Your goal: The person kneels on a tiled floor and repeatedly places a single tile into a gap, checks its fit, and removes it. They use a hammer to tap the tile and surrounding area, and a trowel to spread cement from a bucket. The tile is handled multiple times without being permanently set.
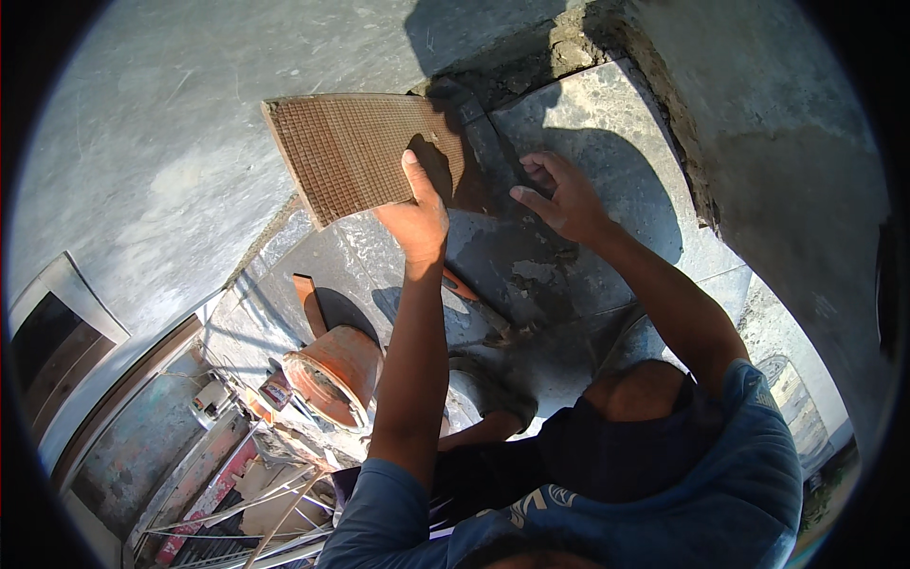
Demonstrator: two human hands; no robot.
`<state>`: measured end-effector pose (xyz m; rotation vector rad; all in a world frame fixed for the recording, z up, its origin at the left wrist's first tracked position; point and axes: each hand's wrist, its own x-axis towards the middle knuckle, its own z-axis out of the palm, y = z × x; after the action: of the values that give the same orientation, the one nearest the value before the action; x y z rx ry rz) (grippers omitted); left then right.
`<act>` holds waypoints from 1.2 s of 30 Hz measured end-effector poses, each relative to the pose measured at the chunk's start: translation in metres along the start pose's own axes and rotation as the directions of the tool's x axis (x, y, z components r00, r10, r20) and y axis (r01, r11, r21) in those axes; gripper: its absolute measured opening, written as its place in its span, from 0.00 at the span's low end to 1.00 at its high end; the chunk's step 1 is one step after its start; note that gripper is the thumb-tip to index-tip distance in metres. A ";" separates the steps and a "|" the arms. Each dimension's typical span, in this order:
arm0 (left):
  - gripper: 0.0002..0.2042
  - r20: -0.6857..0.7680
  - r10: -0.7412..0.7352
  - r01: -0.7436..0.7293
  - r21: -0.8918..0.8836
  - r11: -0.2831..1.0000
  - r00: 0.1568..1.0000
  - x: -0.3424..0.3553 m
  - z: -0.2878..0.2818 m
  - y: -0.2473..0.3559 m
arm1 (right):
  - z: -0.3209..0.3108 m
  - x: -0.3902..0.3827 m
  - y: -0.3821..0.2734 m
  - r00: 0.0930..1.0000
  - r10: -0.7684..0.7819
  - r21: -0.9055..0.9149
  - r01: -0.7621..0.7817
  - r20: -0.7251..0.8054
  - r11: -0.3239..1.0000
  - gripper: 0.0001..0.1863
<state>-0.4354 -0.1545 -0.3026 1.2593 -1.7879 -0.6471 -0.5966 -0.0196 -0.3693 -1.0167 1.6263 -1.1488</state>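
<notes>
My left hand [417, 218] grips a square brown tile [351, 147] by its lower edge, thumb lying across the face with the small grid pattern. The tile is tilted up near the grey wall [171, 123]. My right hand [559, 199] is open to the right of the tile, fingers loosely curled and apart, over the dark, wet-stained grey floor tiles [607, 294]. An orange-handled tool [460, 284] lies on the floor, partly hidden behind my left forearm.
An orange, mortar-smeared bucket [318, 375] stands lower left beside an upright orange strip [308, 303]. A broken, rough plaster edge [673, 114] runs along the wall bases. Boards, rods and clutter [256, 493] fill the lower left. My knee [635, 398] is bent below my right arm.
</notes>
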 end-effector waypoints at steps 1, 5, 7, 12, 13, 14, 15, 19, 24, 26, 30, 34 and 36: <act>0.12 -0.023 0.014 -0.014 0.004 1.000 1.000 -0.001 0.003 0.003 | 0.004 -0.001 -0.004 0.999 0.007 -0.046 -0.005 0.044 0.999 0.38; 0.12 -0.071 0.025 -0.021 0.047 0.999 0.997 -0.003 0.012 0.008 | 0.028 -0.007 -0.013 0.992 -0.040 -0.285 0.072 0.116 0.956 0.46; 0.13 -0.081 0.008 -0.001 0.081 0.997 0.997 -0.006 0.015 0.007 | 0.040 -0.003 -0.016 0.991 -0.010 -0.323 0.054 0.137 0.945 0.48; 0.16 -0.140 -0.016 0.037 0.152 0.988 0.990 -0.008 0.020 0.012 | 0.054 0.015 -0.025 0.993 0.010 -0.447 0.045 0.121 0.893 0.45; 0.16 -0.143 -0.042 0.065 0.161 0.985 0.989 -0.008 0.021 0.012 | 0.056 0.019 -0.024 0.994 0.000 -0.449 0.050 0.111 0.892 0.44; 0.17 -0.143 -0.073 0.097 0.169 0.981 0.987 -0.008 0.022 0.013 | 0.056 0.022 -0.021 0.995 -0.006 -0.463 0.053 0.101 0.885 0.43; 0.17 -0.143 -0.103 0.128 0.178 0.976 0.984 -0.009 0.024 0.015 | 0.057 0.025 -0.019 0.996 -0.013 -0.477 0.056 0.093 0.877 0.42; 0.18 -0.164 -0.194 0.220 0.158 0.963 0.967 -0.011 0.031 0.028 | 0.061 0.029 -0.009 0.993 -0.114 -0.534 0.115 0.035 0.838 0.39; 0.19 -0.168 -0.181 0.202 0.116 0.973 0.969 -0.012 0.030 0.027 | 0.066 0.030 -0.005 0.993 -0.117 -0.499 0.113 0.024 0.859 0.38; 0.19 -0.186 -0.162 0.184 0.111 0.977 0.969 -0.012 0.032 0.023 | 0.067 0.031 -0.003 0.992 -0.123 -0.483 0.119 0.023 0.868 0.37; 0.20 -0.194 -0.144 0.172 0.135 0.976 0.970 -0.013 0.029 0.008 | 0.068 0.033 -0.004 0.990 -0.138 -0.487 0.135 0.030 0.863 0.38; 0.21 -0.208 -0.196 0.227 0.136 0.964 0.958 -0.015 0.026 0.006 | 0.071 0.035 -0.004 0.987 -0.158 -0.508 0.155 0.038 0.847 0.39; 0.21 -0.209 -0.199 0.227 0.120 0.966 0.957 -0.015 0.028 0.009 | 0.071 0.035 0.000 0.986 -0.164 -0.518 0.161 0.040 0.840 0.39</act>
<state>-0.4620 -0.1386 -0.3150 1.5736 -1.5712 -0.5007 -0.5387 -0.0700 -0.3892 -1.5222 1.9381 -0.8222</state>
